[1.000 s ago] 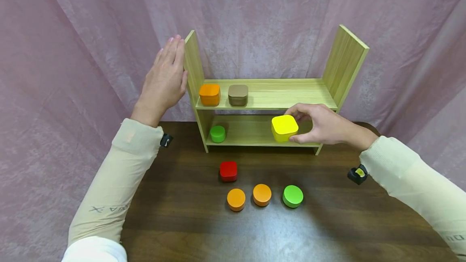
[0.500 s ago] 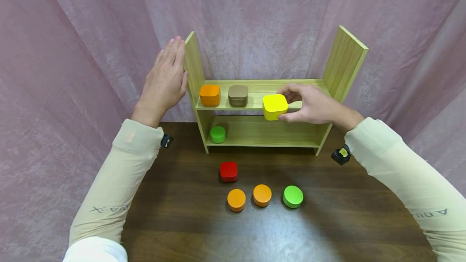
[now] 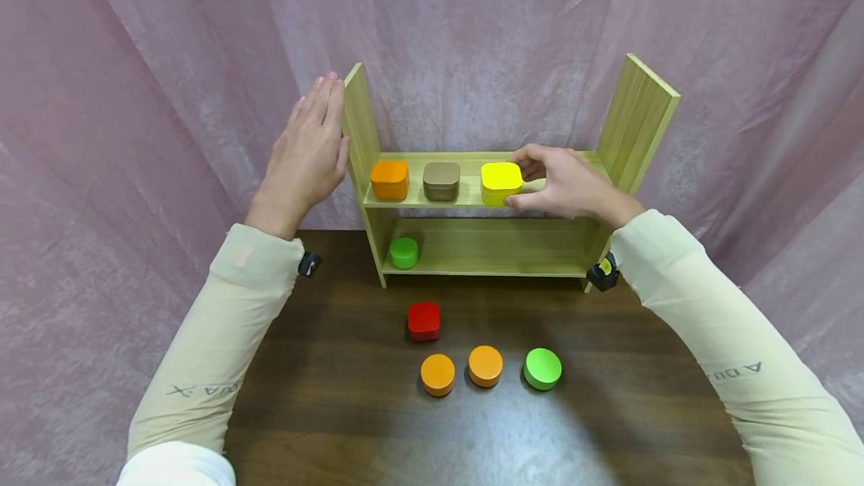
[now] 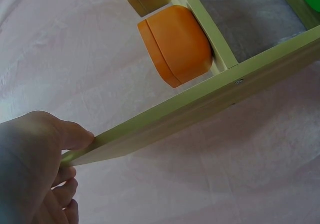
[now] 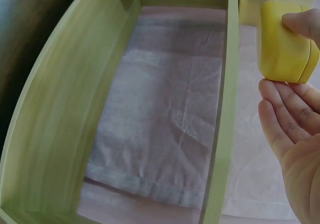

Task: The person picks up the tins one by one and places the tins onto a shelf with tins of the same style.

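Our left hand [image 3: 307,156] lies flat, fingers straight, against the outer face of the wooden shelf [image 3: 628,126] at its left upright. The left wrist view adds what the head view hides: the thumb hooks over the panel's edge while the fingers press the outside.

Just right of that hand, on the upper board, sit the orange box [image 3: 389,179] and then the brown box [image 3: 442,180]. The left wrist view shows the orange box's rounded side close up and only a sliver of the brown one.

Further right, our right hand [image 3: 563,184] holds the yellow box [image 3: 501,182], which rests on the upper board beside the brown box. From the head we see thumb and fingers curled round its right side. The right wrist view shows a fingertip on the top edge and the other fingers loose below it.

Below the left hand, a small green tin [image 3: 403,252] sits on the lower board.

On the tabletop [image 3: 337,411] nearer us than both hands lie a red box [image 3: 424,319], two orange discs [image 3: 437,374] [image 3: 485,365] and a green disc [image 3: 543,368].
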`<state>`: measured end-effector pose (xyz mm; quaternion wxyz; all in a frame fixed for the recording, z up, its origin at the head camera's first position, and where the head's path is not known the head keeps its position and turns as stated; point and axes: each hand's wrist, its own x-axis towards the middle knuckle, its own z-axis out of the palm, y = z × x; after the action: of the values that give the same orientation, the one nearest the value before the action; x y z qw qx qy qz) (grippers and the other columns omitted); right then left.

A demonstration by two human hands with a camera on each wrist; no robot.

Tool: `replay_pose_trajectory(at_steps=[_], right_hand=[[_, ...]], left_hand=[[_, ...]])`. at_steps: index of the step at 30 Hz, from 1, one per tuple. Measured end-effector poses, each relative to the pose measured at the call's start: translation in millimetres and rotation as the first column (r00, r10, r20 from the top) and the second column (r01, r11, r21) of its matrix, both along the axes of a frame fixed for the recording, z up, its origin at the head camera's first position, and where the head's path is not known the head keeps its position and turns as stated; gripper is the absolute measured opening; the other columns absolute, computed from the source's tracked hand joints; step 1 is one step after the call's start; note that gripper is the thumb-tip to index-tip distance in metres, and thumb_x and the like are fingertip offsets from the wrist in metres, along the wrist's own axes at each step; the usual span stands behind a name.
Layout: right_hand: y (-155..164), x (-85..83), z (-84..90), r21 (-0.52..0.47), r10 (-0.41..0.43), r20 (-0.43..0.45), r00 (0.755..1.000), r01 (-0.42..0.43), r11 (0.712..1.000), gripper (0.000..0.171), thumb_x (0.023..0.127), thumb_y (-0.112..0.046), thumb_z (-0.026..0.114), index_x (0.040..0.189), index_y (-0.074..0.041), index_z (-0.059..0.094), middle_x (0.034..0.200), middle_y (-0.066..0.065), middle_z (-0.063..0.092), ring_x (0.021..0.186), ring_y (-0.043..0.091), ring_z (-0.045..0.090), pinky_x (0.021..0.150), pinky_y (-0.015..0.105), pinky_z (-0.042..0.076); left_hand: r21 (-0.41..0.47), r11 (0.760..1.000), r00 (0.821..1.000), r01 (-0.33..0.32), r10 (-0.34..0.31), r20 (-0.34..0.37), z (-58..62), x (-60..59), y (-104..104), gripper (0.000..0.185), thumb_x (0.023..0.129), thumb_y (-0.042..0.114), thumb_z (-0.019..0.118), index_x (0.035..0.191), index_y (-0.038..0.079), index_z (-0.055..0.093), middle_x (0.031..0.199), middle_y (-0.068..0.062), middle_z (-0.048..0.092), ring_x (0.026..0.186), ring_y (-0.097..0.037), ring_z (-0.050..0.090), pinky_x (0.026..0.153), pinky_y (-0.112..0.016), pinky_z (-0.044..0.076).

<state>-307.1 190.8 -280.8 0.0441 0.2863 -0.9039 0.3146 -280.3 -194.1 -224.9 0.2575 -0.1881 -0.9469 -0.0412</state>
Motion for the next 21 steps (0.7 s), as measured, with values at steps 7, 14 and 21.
replay_pose_trajectory(at_steps=[7, 14, 21], right_hand=[[-0.6, -10.2, -5.4, -0.018, -0.026, 0.026, 0.999, 0.026, 0.999, 0.059, 0.084, -0.019, 0.088, 0.134, 0.000, 0.061, 0.121, 0.015, 0.071, 0.113, 0.029, 0.068, 0.107, 0.046, 0.057], [-1.0, -15.8, -10.8, -0.028, -0.026, 0.050, 0.998, 0.027, 0.999, 0.060, 0.084, -0.020, 0.088, 0.134, 0.000, 0.061, 0.123, 0.016, 0.070, 0.115, 0.031, 0.069, 0.108, 0.046, 0.056], [-1.0, -18.0, -11.8, -0.022, -0.030, 0.051, 0.998, 0.031, 0.999, 0.060, 0.085, -0.021, 0.087, 0.134, 0.000, 0.061, 0.123, 0.016, 0.070, 0.116, 0.032, 0.069, 0.109, 0.047, 0.055]], left_hand=[[0.007, 1.000, 1.000, 0.002, -0.002, -0.003, -0.4, 0.2, 0.4, 0.071, 0.108, 0.012, 0.049, 0.168, -0.003, 0.013, 0.177, -0.019, 0.014, 0.166, -0.035, 0.014, 0.136, -0.050, 0.014], [0.005, 1.000, 1.000, 0.003, -0.003, -0.010, -0.5, 0.4, 0.2, 0.071, 0.108, 0.012, 0.049, 0.167, -0.003, 0.014, 0.177, -0.020, 0.015, 0.166, -0.036, 0.016, 0.136, -0.050, 0.014], [0.012, 1.000, 1.000, 0.006, -0.006, -0.012, -0.8, 0.5, -0.1, 0.071, 0.108, 0.012, 0.049, 0.167, -0.003, 0.014, 0.177, -0.020, 0.015, 0.166, -0.035, 0.016, 0.136, -0.050, 0.014]])
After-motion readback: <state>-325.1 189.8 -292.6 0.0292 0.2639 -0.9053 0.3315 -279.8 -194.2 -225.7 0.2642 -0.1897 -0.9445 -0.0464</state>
